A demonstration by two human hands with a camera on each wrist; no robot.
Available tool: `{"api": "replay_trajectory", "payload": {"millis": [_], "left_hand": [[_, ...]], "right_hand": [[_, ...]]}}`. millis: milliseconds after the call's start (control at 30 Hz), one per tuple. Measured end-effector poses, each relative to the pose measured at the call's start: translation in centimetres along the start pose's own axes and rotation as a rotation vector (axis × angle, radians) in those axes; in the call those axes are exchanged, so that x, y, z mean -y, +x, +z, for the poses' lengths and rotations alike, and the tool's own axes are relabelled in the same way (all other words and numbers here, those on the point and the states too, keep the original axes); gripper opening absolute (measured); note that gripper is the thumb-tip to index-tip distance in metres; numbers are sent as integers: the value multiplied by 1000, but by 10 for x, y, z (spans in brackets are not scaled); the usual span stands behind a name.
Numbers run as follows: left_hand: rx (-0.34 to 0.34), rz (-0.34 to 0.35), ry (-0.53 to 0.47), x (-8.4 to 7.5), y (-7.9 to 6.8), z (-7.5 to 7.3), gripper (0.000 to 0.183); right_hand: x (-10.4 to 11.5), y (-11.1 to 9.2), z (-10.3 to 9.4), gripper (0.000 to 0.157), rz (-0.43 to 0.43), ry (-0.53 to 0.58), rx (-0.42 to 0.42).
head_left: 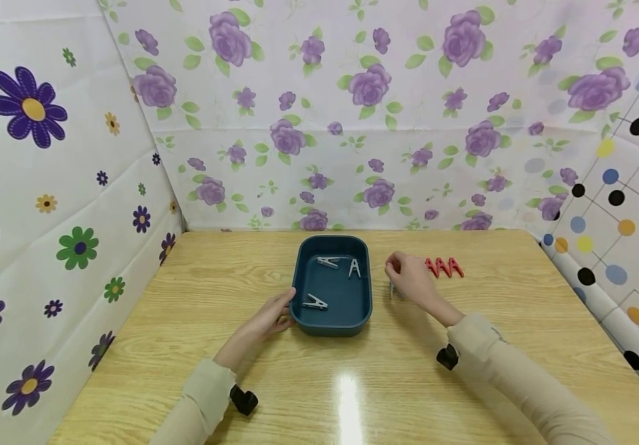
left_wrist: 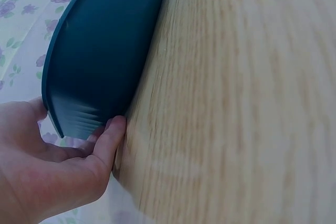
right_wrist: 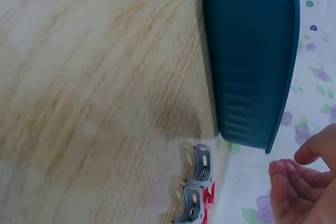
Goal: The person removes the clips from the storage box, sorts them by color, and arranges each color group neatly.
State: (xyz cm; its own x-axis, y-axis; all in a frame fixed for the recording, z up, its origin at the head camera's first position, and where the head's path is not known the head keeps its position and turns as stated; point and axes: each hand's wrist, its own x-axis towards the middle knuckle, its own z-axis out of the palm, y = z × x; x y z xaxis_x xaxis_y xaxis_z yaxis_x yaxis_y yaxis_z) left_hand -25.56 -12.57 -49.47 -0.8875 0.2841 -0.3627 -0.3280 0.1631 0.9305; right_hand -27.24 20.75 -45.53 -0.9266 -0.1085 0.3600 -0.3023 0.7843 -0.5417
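Note:
A dark teal plastic bin [head_left: 330, 330] stands on the table with three grey clothespins [head_left: 316, 303] lying apart on its floor. My left hand [head_left: 271, 315] grips the bin's left side near the front corner; in the left wrist view its thumb is at the rim and a finger low on the wall. To the right of the bin, my right hand [head_left: 413, 279] hovers over grey clothespins [right_wrist: 202, 163], partly hidden beneath it in the head view. Its fingers are loosely bent, with a gap at the thumb and nothing visible between them.
Three red clothespins [head_left: 440, 267] stand in a row just beyond my right hand. The wooden table [head_left: 186, 383] ends at a flowered cloth wall [head_left: 319, 123] behind, with patterned cloths on both sides.

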Motion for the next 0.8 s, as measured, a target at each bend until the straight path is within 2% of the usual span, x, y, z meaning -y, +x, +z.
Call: {"api": "replay_trajectory", "payload": {"millis": [167,333,467,667,800], "left_hand": [[-8,1,8,-1,0,1,71],[-8,-11,20,-2,0,2,71],[-1,-7,25,-2,0,2,73],[-2,-1,19,-1,1,1,72],[-15,-7,6,0,0,2,69]], "right_hand": [[-1,1,6,13,-89,-9,-63],[-1,1,12,10,-186,48,-87],[3,2,14,9,-186,78,-75],[11,5,16,12,-216,57,-83],[16,7,19,11,-231,47,-36]]}}
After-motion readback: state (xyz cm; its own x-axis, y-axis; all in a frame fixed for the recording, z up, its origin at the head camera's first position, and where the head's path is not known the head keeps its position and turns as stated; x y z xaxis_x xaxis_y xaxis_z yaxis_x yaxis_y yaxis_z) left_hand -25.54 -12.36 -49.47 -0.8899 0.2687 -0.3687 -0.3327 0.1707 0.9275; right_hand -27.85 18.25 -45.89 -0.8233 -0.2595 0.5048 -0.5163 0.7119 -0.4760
